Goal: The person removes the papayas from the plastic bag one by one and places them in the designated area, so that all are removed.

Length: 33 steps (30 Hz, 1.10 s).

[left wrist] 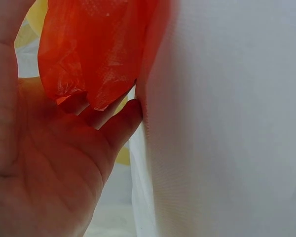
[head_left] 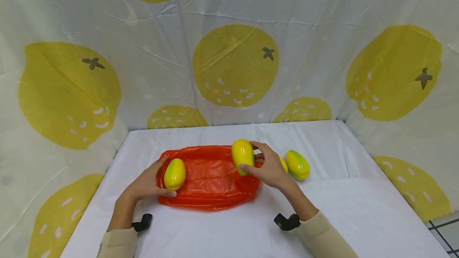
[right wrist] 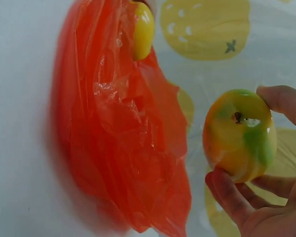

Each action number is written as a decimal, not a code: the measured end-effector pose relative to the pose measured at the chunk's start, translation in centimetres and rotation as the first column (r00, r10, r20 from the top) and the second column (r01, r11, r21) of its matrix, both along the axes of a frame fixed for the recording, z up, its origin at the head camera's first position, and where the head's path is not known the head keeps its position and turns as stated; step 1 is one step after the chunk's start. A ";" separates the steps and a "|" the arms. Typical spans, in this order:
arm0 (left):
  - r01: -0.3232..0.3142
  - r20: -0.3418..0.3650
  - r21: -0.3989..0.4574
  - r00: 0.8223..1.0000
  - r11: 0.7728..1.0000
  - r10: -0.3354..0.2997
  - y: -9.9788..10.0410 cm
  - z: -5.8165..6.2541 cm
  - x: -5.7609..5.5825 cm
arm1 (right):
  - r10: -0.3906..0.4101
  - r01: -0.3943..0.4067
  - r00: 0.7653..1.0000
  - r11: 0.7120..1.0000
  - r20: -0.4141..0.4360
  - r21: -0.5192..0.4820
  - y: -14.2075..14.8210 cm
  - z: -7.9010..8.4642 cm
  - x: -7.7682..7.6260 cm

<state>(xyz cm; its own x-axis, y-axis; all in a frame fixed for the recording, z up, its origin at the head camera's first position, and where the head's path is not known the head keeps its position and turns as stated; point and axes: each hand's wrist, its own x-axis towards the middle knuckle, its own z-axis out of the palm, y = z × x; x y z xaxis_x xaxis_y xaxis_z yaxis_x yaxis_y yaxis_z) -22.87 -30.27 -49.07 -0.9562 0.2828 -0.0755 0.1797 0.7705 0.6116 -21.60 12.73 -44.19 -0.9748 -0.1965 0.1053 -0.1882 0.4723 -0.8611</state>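
Observation:
A red plastic bag (head_left: 215,178) lies on the white cloth with its mouth spread. One yellow-green mango (head_left: 175,174) sits at the bag's left end. My left hand (head_left: 147,180) spans that end, thumb on the near side and fingers on the far side; in the left wrist view the bag's edge (left wrist: 98,59) hangs between thumb and fingers. Above the bag's right end, my right hand (head_left: 270,166) grips another mango (head_left: 242,155) between thumb and fingers. From the right wrist, this mango's stem end (right wrist: 239,133) shows, apart from the bag.
Right of the right hand lies a mango (head_left: 297,165), with another mango (head_left: 284,165) beside it, partly hidden by the hand. A lemon-print curtain (head_left: 308,67) encloses the back and both sides of the white cloth-covered table (head_left: 215,234).

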 end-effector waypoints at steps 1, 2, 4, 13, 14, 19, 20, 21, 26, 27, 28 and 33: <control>-0.001 0.001 -0.001 1.000 1.000 0.001 0.0 0.0 0.0 | -0.002 0.002 1.000 1.000 -0.006 -0.001 0.3 0.0 0.0; -0.001 0.000 -0.003 1.000 1.000 0.001 0.0 -0.1 0.0 | -0.003 0.003 1.000 1.000 -0.011 0.001 0.6 0.1 0.0; -0.002 -0.004 -0.008 1.000 1.000 0.002 0.0 -0.1 0.0 | -0.009 0.009 1.000 1.000 -0.020 0.003 1.2 0.2 0.1; 0.001 -0.013 -0.029 1.000 1.000 -0.002 -0.2 -0.1 0.1 | -0.073 0.074 0.997 0.997 -0.029 0.030 4.6 0.1 0.1; 0.001 -0.013 -0.029 1.000 1.000 -0.001 -0.2 -0.1 0.1 | -0.081 0.082 0.996 0.996 -0.035 0.031 5.0 0.0 0.1; -0.001 -0.012 -0.029 1.000 1.000 0.001 -0.2 0.0 0.1 | -0.105 0.106 0.993 0.994 -0.051 0.029 6.9 -0.4 0.1; 0.001 -0.013 -0.029 1.000 1.000 -0.001 -0.2 0.1 0.2 | -0.108 0.110 0.993 0.994 -0.050 0.029 7.3 -0.5 0.0; 0.002 -0.013 -0.029 1.000 1.000 -0.002 -0.2 0.1 0.2 | -0.113 0.114 0.992 0.993 -0.049 0.029 7.7 -0.5 0.0; 0.004 -0.015 -0.029 1.000 1.000 -0.005 -0.1 0.4 0.2 | -0.145 0.147 0.988 0.988 -0.048 0.040 9.4 -0.6 0.1; 0.002 -0.014 -0.028 1.000 1.000 -0.002 0.0 0.4 0.2 | -0.152 0.154 0.987 0.987 -0.048 0.045 9.8 -0.7 0.2; 0.001 -0.014 -0.027 1.000 1.000 -0.002 0.0 0.3 0.2 | -0.158 0.160 0.986 0.986 -0.047 0.049 10.1 -0.7 0.2; 0.000 -0.009 -0.023 1.000 1.000 0.000 0.1 0.0 0.0 | -0.174 0.176 0.984 0.982 -0.041 0.062 12.0 -0.6 0.7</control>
<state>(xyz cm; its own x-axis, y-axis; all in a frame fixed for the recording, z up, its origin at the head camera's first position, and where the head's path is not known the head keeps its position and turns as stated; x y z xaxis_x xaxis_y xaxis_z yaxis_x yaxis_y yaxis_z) -22.86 -30.21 -49.04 -0.9569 0.2808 -0.0735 0.1848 0.7845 0.5920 -20.95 24.78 -44.75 -0.9907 -0.0308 0.1328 -0.1274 0.5558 -0.8215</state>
